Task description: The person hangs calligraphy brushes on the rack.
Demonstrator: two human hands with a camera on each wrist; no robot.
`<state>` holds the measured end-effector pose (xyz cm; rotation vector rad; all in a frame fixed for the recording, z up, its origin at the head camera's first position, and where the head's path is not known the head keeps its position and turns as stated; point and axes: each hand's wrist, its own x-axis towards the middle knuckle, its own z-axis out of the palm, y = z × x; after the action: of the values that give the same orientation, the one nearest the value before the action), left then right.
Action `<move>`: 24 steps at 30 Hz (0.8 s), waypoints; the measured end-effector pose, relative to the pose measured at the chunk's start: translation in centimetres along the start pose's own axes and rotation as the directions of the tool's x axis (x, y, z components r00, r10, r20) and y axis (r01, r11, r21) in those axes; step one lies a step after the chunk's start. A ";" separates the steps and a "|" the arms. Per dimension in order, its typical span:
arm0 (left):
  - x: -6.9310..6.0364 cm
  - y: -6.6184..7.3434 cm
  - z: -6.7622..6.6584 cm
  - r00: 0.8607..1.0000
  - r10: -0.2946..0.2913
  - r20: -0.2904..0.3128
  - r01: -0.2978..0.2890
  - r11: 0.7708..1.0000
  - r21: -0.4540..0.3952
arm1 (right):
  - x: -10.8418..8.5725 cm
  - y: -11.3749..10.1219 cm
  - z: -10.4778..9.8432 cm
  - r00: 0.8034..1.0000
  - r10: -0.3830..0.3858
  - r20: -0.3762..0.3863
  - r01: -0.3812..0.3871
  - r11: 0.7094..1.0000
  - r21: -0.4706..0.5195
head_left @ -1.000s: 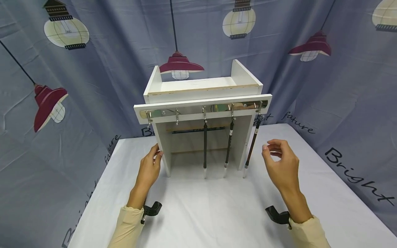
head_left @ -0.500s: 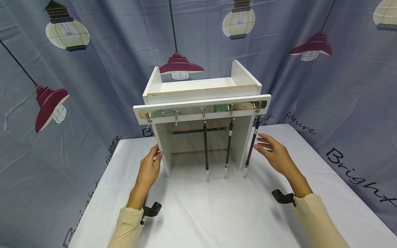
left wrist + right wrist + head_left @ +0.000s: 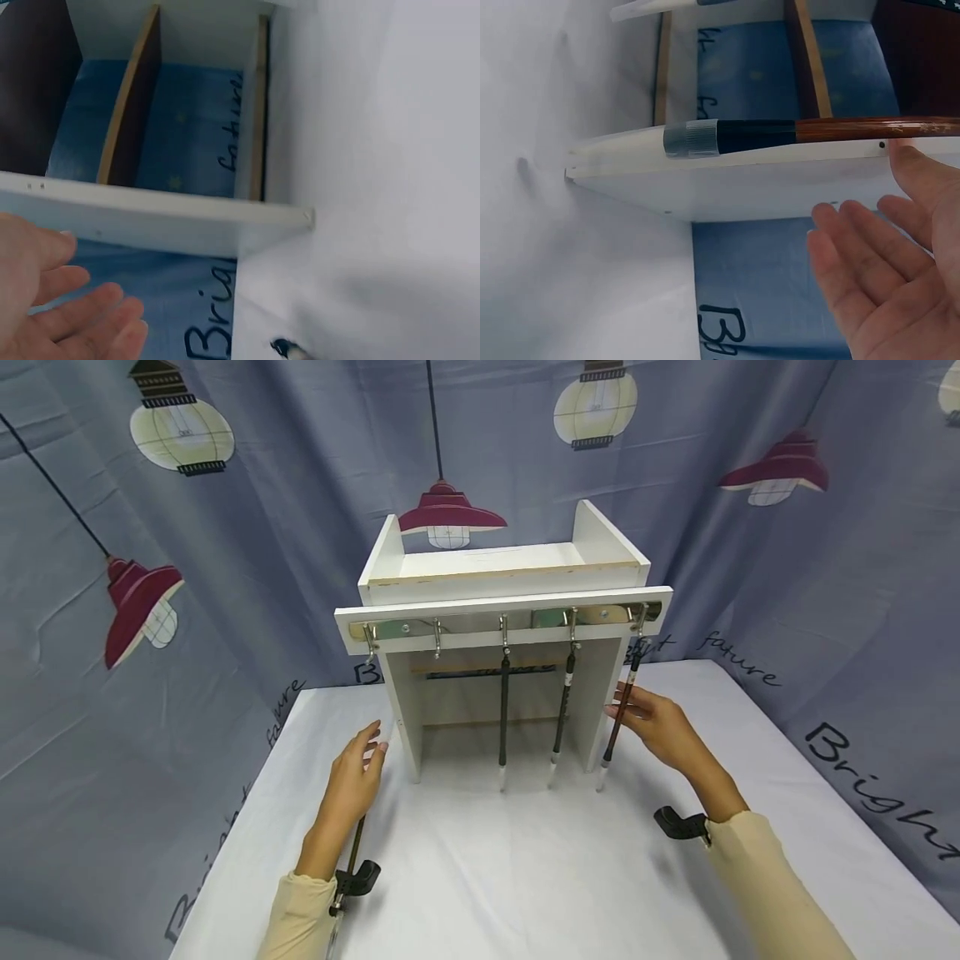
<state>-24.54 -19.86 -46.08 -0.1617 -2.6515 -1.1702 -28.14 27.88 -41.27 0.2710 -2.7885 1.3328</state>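
Three dark brushes hang tip-down from the hooks of a white rack point(image 3: 502, 597) in the head view: one near the middle point(image 3: 504, 710), one right of it point(image 3: 563, 706), and a reddish-brown one point(image 3: 621, 714) at the right end. My right hand point(image 3: 667, 731) is beside the right panel, fingers extended and partly behind the brown brush point(image 3: 877, 128); in the right wrist view the thumb is at the panel's edge point(image 3: 780, 157). Whether it touches is unclear. My left hand point(image 3: 351, 783), fingers loosely bent and holding nothing, is just left of the left panel point(image 3: 402, 718).
Two hooks at the rack's left carry nothing, including one above the opening point(image 3: 437, 639). A thin dark stick point(image 3: 357, 843) shows beside my left forearm, partly hidden. The rack stands on a white-covered table point(image 3: 495, 877) before a patterned grey-blue curtain point(image 3: 285, 527).
My right hand has moved left, from apart from the rack to behind the brown brush. My left hand has come away from the left panel. The view has shifted slightly.
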 end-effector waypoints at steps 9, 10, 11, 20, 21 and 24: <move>-2.8 -2.7 -1.2 0.997 -0.075 0.029 0.069 0.982 0.175 | 0.4 0.2 0.1 1.000 0.001 -0.001 -0.001 0.999 -0.047; -3.1 -2.9 -1.2 0.997 -0.074 0.034 0.067 0.980 0.187 | 0.4 0.2 0.0 1.000 0.003 -0.002 -0.004 0.999 -0.050; -3.4 -3.2 -1.2 0.997 -0.073 0.039 0.064 0.978 0.199 | 0.4 0.3 0.0 1.000 0.004 -0.003 -0.004 0.999 -0.052; -6.2 -4.6 -1.0 0.994 -0.084 0.071 0.061 0.959 0.276 | 0.4 0.0 0.6 1.000 0.009 -0.006 -0.010 0.999 -0.050; -6.5 -4.6 -1.0 0.993 -0.087 0.078 0.062 0.957 0.283 | 0.4 0.0 0.6 1.000 0.010 -0.007 -0.011 0.999 -0.053; -7.2 -4.5 -1.0 0.990 -0.100 0.096 0.066 0.950 0.305 | 0.4 0.0 0.7 1.000 0.008 -0.008 -0.008 0.998 -0.063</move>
<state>-18.29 -23.65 -50.56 -0.0615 -2.9203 -0.7832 -28.53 27.31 -41.64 0.2523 -2.8219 1.2421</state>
